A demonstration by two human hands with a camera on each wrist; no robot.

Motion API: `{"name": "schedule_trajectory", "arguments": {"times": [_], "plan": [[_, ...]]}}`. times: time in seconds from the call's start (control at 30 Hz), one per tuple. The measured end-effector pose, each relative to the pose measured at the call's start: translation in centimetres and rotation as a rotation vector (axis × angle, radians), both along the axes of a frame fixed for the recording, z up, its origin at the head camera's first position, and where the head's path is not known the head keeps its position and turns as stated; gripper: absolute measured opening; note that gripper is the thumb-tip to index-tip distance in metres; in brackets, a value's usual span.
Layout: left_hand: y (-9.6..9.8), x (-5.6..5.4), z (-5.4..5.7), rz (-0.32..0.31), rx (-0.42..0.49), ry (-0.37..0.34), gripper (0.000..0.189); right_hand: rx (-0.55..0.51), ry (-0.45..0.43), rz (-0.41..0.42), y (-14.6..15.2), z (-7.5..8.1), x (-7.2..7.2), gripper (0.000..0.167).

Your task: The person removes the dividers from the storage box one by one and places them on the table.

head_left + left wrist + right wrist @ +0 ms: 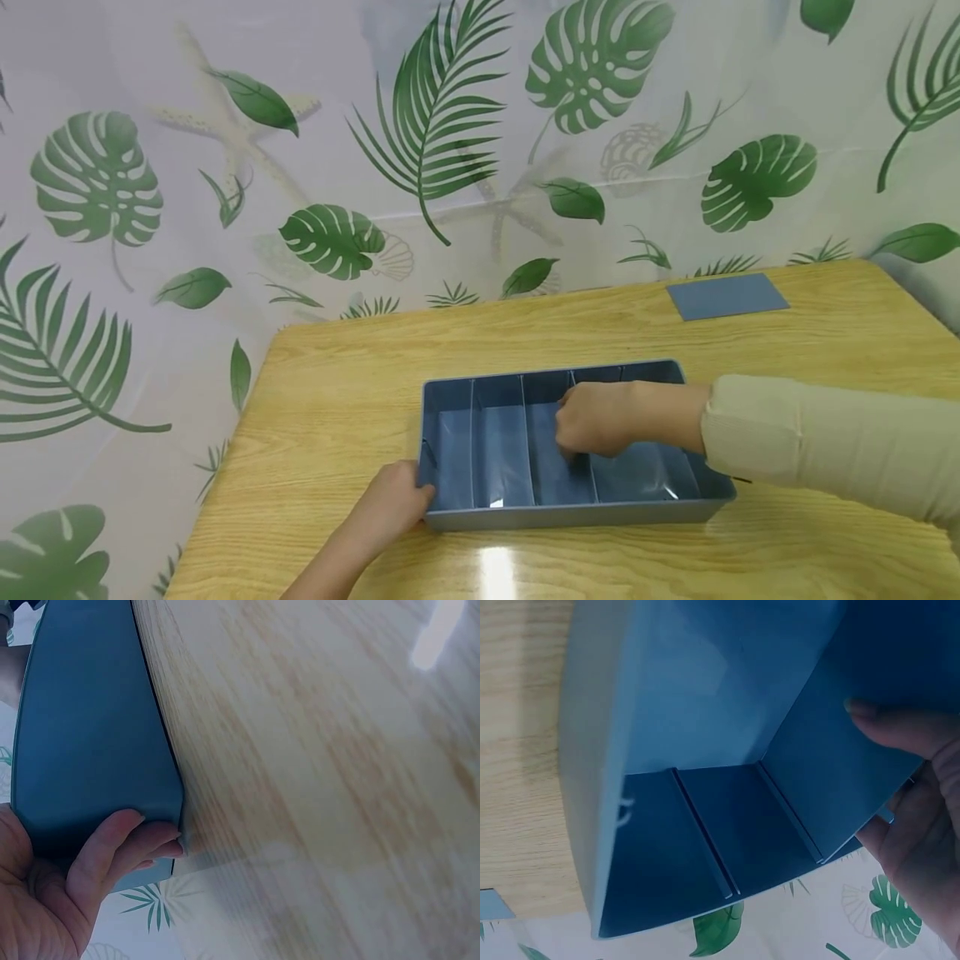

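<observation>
A long blue divider box [581,515] lies on the wooden table, split crosswise by thin blue partitions. My right hand [600,417] reaches inside it from the right. In the right wrist view, the thumb lies on one face of a partition [832,765] and the fingers are behind it, pinching its upper edge. The lower part of that partition stands between slotted walls. My left hand [397,497] holds the box's near left corner. From the left wrist view, its fingers [109,844] bend against the outer wall near the bottom edge.
A flat blue panel [727,297] lies on the table [360,367] toward the back right. Behind the table hangs a leaf-patterned cloth [480,167]. The right part of the box has a wider compartment and an upright slot rib on its back wall.
</observation>
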State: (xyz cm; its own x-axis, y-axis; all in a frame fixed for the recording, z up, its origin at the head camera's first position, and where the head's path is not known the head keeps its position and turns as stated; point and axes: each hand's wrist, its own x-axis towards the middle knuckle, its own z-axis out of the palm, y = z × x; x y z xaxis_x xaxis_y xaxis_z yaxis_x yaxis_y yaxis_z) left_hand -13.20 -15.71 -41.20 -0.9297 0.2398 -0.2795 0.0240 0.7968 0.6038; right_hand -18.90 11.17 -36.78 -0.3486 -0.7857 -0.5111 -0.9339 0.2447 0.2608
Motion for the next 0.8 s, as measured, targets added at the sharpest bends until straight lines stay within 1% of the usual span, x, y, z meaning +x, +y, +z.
{"name": "schedule_trajectory", "arguments": {"times": [0.13, 0.33, 0.5, 0.67, 0.8], "plan": [[0.01, -0.03, -0.09, 0.000, 0.000, 0.001, 0.012, 0.018, 0.025, 0.007, 0.02, -0.05, 0.23, 0.022], [0.00, -0.10, -0.04, 0.002, -0.016, -0.008, 0.013, 0.025, 0.040, 0.012, -0.07, -0.36, 0.24, 0.018], [0.06, -0.11, -0.13, 0.001, -0.031, -0.005, 0.013, 0.038, 0.043, 0.004, -0.13, -0.35, 0.34, 0.019], [0.12, -0.11, -0.08, 0.004, -0.015, -0.021, 0.014, 0.048, 0.060, 0.006, -0.09, -0.15, 0.42, 0.020], [0.14, -0.07, -0.02, 0.007, -0.008, -0.022, 0.014, 0.053, 0.053, -0.005, -0.10, 0.15, 0.38, 0.022]]}}
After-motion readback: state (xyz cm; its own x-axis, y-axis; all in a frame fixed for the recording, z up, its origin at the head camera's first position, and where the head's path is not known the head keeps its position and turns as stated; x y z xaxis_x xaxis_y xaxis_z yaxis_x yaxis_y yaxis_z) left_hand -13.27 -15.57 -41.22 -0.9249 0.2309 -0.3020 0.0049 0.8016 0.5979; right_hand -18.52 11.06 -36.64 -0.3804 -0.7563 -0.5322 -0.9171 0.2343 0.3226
